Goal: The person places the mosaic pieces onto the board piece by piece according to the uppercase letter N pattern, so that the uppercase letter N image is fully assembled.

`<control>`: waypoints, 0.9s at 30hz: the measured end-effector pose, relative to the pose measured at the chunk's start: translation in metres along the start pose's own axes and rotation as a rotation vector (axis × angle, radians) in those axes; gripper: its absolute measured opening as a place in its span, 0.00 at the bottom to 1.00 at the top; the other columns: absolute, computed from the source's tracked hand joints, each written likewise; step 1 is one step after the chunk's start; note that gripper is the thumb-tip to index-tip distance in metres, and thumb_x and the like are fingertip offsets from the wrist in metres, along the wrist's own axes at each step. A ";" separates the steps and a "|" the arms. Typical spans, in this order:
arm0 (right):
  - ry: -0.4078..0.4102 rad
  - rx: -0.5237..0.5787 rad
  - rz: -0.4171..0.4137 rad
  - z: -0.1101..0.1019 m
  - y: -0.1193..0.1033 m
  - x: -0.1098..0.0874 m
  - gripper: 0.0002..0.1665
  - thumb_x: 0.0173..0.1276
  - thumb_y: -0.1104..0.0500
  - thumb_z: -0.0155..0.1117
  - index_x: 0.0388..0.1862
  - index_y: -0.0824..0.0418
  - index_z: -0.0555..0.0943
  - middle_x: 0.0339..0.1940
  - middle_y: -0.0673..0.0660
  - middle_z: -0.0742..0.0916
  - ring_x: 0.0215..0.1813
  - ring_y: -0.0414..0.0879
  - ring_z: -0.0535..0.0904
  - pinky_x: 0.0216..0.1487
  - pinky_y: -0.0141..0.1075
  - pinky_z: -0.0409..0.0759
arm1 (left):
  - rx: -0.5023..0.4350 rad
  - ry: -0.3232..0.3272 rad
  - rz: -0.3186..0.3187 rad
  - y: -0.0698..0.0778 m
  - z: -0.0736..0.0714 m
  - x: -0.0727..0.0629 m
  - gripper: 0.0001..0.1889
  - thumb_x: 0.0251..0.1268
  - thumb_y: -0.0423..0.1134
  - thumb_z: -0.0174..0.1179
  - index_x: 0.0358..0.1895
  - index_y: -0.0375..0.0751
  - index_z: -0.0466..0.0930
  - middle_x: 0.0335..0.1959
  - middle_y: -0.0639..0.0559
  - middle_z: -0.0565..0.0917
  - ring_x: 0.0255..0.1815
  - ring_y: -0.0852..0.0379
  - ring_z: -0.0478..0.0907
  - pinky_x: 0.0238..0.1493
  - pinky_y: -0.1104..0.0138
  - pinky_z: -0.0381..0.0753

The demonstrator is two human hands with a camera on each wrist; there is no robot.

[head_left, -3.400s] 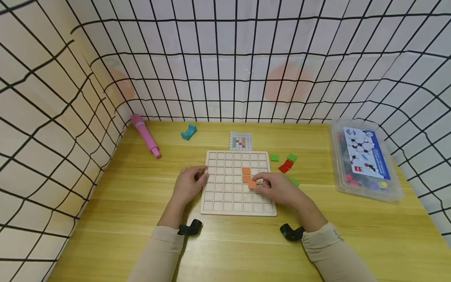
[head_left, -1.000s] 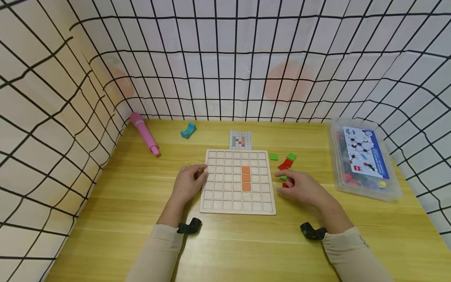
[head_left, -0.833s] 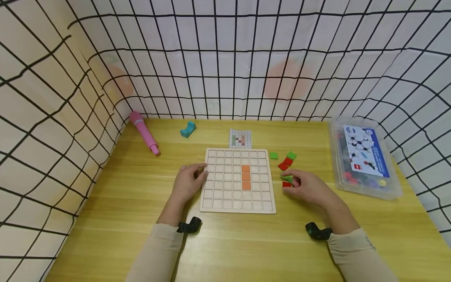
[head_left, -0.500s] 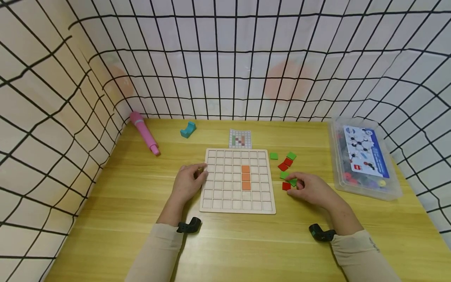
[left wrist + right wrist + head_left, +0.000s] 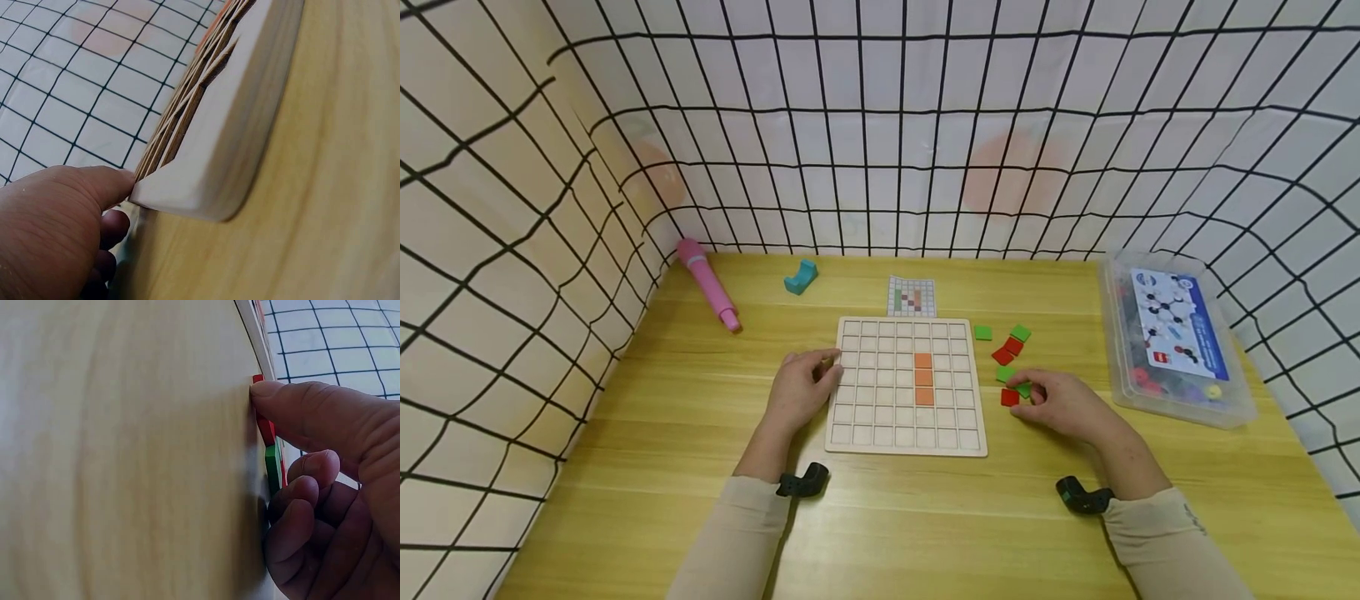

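At our half-curled right hand [image 5: 1063, 402], whose hold we cannot tell, a red tile [image 5: 1009, 398] crowds 2 green tiles [image 5: 1004, 374], so neighbours could snag; our relaxed left hand [image 5: 800, 387], touching the board [image 5: 883, 417], might shift it

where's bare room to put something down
Bare table: between the sleeves, this side of the grid board; between the pink microphone and left hand. Crowded: right of the board, red tiles and green tiles by the right hand.

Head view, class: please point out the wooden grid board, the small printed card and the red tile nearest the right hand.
Wooden grid board [image 5: 906, 379], head view: a bare cell near its middle.
Printed card [image 5: 912, 297], head view: its centre.
Red tile [image 5: 1009, 397], head view: its top face.
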State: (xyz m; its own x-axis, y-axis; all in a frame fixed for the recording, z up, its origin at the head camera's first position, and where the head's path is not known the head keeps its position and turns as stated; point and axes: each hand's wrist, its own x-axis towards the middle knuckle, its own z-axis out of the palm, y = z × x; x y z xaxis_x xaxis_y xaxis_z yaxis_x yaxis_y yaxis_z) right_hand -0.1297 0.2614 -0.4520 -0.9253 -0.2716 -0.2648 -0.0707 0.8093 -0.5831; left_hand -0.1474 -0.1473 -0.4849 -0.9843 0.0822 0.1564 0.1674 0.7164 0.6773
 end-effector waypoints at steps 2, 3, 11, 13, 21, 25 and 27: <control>0.000 0.000 0.003 0.000 0.000 0.000 0.21 0.66 0.52 0.74 0.55 0.56 0.82 0.25 0.51 0.74 0.26 0.45 0.68 0.29 0.35 0.64 | -0.002 -0.002 0.000 0.000 0.000 0.000 0.16 0.72 0.43 0.62 0.58 0.44 0.86 0.29 0.49 0.82 0.37 0.52 0.70 0.40 0.62 0.68; 0.000 -0.003 0.006 0.000 0.000 0.000 0.21 0.65 0.51 0.74 0.55 0.55 0.82 0.25 0.50 0.74 0.26 0.45 0.68 0.29 0.34 0.64 | -0.004 -0.004 -0.002 0.001 0.000 0.000 0.16 0.73 0.43 0.62 0.58 0.44 0.86 0.29 0.49 0.82 0.37 0.51 0.70 0.40 0.62 0.68; 0.000 -0.009 0.011 0.000 -0.001 0.000 0.20 0.66 0.51 0.73 0.54 0.54 0.83 0.24 0.50 0.74 0.26 0.44 0.68 0.29 0.34 0.64 | -0.011 -0.007 -0.010 0.002 -0.002 -0.001 0.16 0.72 0.43 0.63 0.59 0.44 0.86 0.28 0.49 0.81 0.37 0.51 0.70 0.40 0.63 0.68; -0.001 -0.013 0.012 0.000 -0.001 -0.001 0.19 0.66 0.51 0.73 0.53 0.54 0.83 0.24 0.50 0.74 0.26 0.44 0.68 0.29 0.34 0.64 | -0.009 -0.006 -0.009 0.002 -0.002 -0.001 0.16 0.72 0.43 0.63 0.59 0.44 0.86 0.28 0.49 0.81 0.36 0.52 0.70 0.40 0.63 0.67; 0.003 -0.018 0.005 0.002 -0.002 0.000 0.16 0.68 0.50 0.72 0.51 0.54 0.84 0.24 0.50 0.74 0.27 0.45 0.68 0.30 0.34 0.64 | -0.015 -0.007 -0.011 0.002 -0.002 -0.001 0.16 0.72 0.43 0.63 0.58 0.44 0.86 0.28 0.49 0.81 0.36 0.52 0.69 0.39 0.63 0.67; 0.002 -0.021 -0.004 0.001 -0.003 0.000 0.15 0.68 0.51 0.71 0.51 0.55 0.84 0.25 0.50 0.74 0.27 0.44 0.68 0.30 0.34 0.64 | -0.010 -0.008 -0.016 0.002 -0.002 -0.001 0.16 0.72 0.43 0.63 0.59 0.45 0.86 0.29 0.49 0.81 0.36 0.52 0.69 0.39 0.63 0.67; 0.006 -0.022 -0.010 0.001 -0.003 0.000 0.15 0.69 0.51 0.71 0.51 0.55 0.83 0.24 0.50 0.74 0.27 0.44 0.68 0.30 0.34 0.64 | -0.008 -0.009 -0.018 0.002 -0.002 -0.001 0.16 0.72 0.44 0.63 0.59 0.45 0.86 0.29 0.49 0.82 0.36 0.52 0.69 0.39 0.63 0.67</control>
State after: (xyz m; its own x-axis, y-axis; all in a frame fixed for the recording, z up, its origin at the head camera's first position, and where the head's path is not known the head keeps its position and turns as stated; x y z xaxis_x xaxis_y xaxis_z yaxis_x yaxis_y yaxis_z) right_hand -0.1293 0.2578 -0.4511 -0.9268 -0.2764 -0.2544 -0.0879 0.8180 -0.5685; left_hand -0.1455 -0.1471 -0.4820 -0.9875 0.0759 0.1379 0.1504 0.7123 0.6855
